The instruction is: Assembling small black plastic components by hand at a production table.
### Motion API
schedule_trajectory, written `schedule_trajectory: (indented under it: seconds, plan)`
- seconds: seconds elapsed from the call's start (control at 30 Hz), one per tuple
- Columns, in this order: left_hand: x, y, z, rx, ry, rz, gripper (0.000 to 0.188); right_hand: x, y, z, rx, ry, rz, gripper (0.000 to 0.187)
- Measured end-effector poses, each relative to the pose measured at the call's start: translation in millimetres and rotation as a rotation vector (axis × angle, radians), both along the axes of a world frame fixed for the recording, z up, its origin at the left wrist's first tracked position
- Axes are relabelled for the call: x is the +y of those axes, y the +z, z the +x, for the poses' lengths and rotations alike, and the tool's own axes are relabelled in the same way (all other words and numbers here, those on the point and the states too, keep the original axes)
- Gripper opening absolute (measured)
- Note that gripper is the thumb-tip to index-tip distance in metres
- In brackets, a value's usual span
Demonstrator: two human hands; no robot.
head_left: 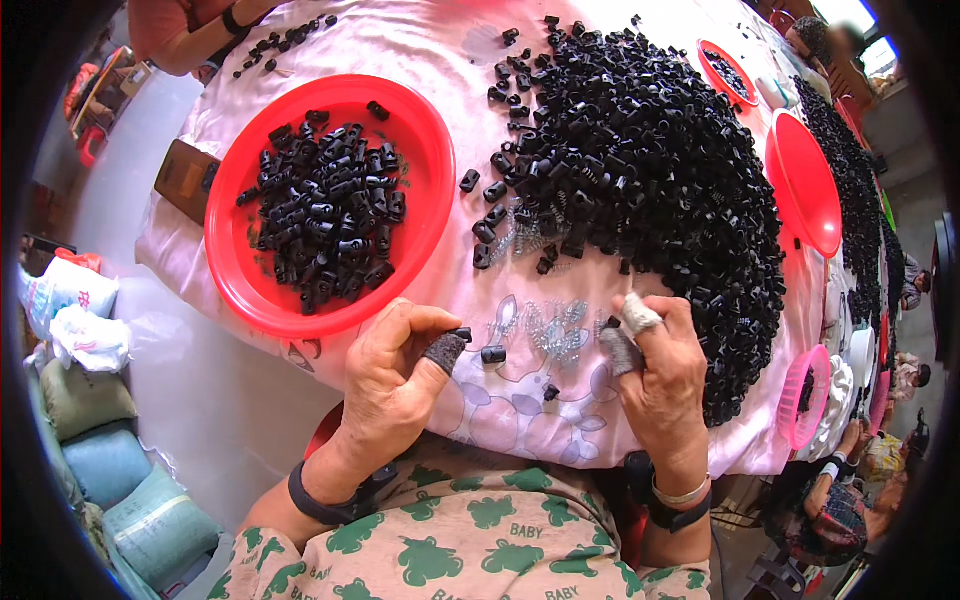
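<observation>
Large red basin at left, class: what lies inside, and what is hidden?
Inside the red basin lies a heap of small black pieces. Its floor under the heap and any buried pieces cannot be seen.

First speaker: Smooth, glossy red plastic forms the basin point(428, 195), while the black pieces point(640, 150) show a plastic sheen
Second speaker: And the springs point(555, 338)?
First speaker: Bright, shiny metal, on a satiny pink desk cloth point(440, 55), near thumb wraps point(445, 350) of rough, matt fabric

Spread over the pink-clothed tabletop point(420, 40): a large heap of small black pieces point(640, 150), loose silvery springs point(562, 335), scattered single pieces point(493, 355) and wide red basins point(432, 190).
</observation>
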State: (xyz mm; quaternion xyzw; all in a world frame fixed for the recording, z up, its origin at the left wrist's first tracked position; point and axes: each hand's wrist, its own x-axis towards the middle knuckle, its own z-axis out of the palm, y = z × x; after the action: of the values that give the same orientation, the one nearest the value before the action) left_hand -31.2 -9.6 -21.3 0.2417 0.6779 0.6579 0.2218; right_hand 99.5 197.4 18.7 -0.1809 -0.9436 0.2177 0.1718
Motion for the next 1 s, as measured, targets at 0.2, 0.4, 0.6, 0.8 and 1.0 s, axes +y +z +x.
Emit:
schedule_trajectory:
  seconds: [0.2,0.4,0.6,0.8,1.0]
  plan:
    - [-1,4,0,-0.016,-0.008,-0.055,0.016,12,-8,14,-0.097,-0.153,0.168,0.026]
    - [3,7,0,-0.056,0.034,-0.046,0.016,3,3,-5,-0.023,-0.013,0.097,0.032]
    - [0,2,-1,0.001,-0.018,-0.043,0.016,9,-2,-3,-0.130,-0.016,0.193,0.027]
    - [-1,4,-1,-0.036,-0.011,-0.046,0.016,9,3,-7,-0.145,0.016,0.135,0.033]
    - [0,8,0,-0.060,-0.014,-0.034,0.017,6,8,-4,-0.234,0.058,0.162,0.036]
